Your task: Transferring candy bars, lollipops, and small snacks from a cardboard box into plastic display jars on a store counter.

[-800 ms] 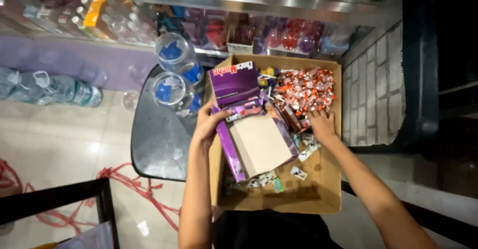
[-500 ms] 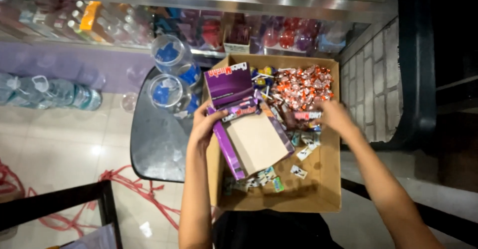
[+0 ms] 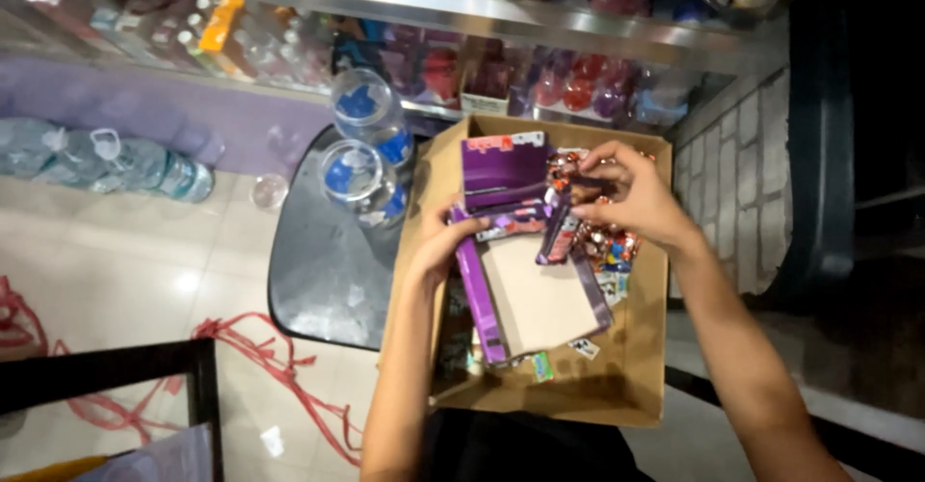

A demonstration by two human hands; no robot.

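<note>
Candy bars (image 3: 564,222), in purple and dark wrappers, hang bunched from the right hand (image 3: 631,198) over the far half of a brown carton (image 3: 617,400). Their wrappers are glossy and long; how many there are cannot be told.

Nearest in the carton lie a few small packets (image 3: 542,364), green and white, on the cardboard floor. Past them sits a flat purple tray (image 3: 530,299) with a pale, bare bottom and low purple walls. The left hand (image 3: 448,241) rests on the tray's far left corner, fingers curled over its edge in a loose grip on the rim. Beyond the tray stands a second purple box (image 3: 503,172), open, its flap showing a white and red label strip along the top. To the right of it lies a heap of small red and silver sweets (image 3: 607,246), partly under the right hand.

The right hand's grip is closed, thumb and fingers pinching the tops of the bars above that heap.

Left of the carton is a round dark bench (image 3: 323,270) carrying two clear jars (image 3: 361,145) with blue lids. Farther off, a metal shelf (image 3: 405,5) holds rows of bottles and jars in orange, red and purple.
</note>
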